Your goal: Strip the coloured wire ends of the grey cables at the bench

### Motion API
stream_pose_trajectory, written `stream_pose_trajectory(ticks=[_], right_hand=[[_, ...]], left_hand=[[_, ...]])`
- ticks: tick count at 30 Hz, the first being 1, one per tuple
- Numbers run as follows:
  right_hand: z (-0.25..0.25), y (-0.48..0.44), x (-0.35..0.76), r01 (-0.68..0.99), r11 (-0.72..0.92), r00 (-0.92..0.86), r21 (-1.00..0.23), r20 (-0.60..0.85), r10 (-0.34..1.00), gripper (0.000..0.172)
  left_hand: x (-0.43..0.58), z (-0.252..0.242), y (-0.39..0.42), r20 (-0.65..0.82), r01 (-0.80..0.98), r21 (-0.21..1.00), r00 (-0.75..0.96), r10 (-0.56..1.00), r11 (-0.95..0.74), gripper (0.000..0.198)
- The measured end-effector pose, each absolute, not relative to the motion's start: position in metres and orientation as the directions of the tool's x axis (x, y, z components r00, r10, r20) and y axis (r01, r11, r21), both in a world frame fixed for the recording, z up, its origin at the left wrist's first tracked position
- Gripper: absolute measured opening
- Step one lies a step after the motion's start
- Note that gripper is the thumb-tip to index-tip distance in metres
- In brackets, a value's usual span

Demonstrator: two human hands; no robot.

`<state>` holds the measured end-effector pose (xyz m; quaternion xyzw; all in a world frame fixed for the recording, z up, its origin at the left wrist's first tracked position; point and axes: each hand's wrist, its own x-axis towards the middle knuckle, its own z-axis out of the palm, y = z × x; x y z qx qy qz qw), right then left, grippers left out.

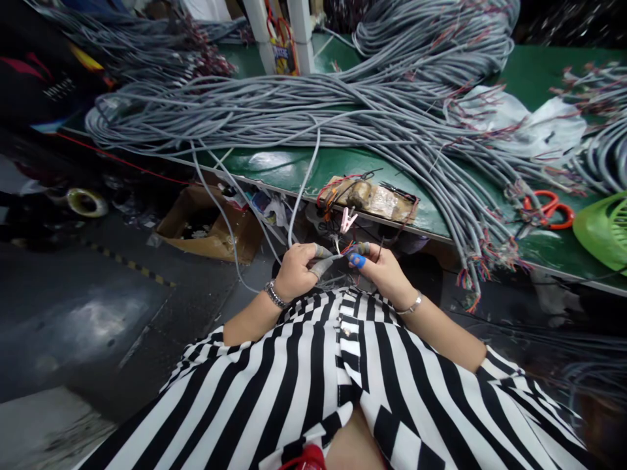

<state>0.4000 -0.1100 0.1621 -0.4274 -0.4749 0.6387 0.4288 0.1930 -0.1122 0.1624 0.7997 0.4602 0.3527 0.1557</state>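
Note:
My left hand (300, 266) is closed on the end of a grey cable, close to my body at the table's front edge. Thin coloured wires (347, 248) fan out from that end. Facing it, my right hand (381, 269) pinches these wires between thumb and forefinger. Tape or finger covers wrap several fingertips, and a blue one shows on the right hand. Just beyond my hands, a pink clip (347, 220) sits by a tape-wrapped block (375, 199) with red and black leads. A loose grey cable (307, 176) arches from the table down toward my left hand.
A long bundle of grey cables (235, 114) lies across the green table (274, 163), its stripped ends hanging over the front right. Orange-handled scissors (551, 209) and a green plastic basket (605, 228) are at the right. A cardboard box (210, 232) stands below on the left.

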Motion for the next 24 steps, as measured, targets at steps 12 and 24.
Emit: stream_pose_trajectory(ticks=[12,24], right_hand=[[0.148,-0.113,0.390,-0.096,-0.182,-0.397,-0.979,-0.130,0.908,0.021],[0.156,-0.108,0.395,-0.069,-0.044,-0.149,-0.997,-0.034,0.988,0.028]], left_hand=[[0.195,0.165,-0.114,0.390,0.631,0.619,0.268,0.881,-0.467,0.008],[0.193,0.161,-0.113,0.386,0.624,0.638,0.248,0.889,-0.451,0.010]])
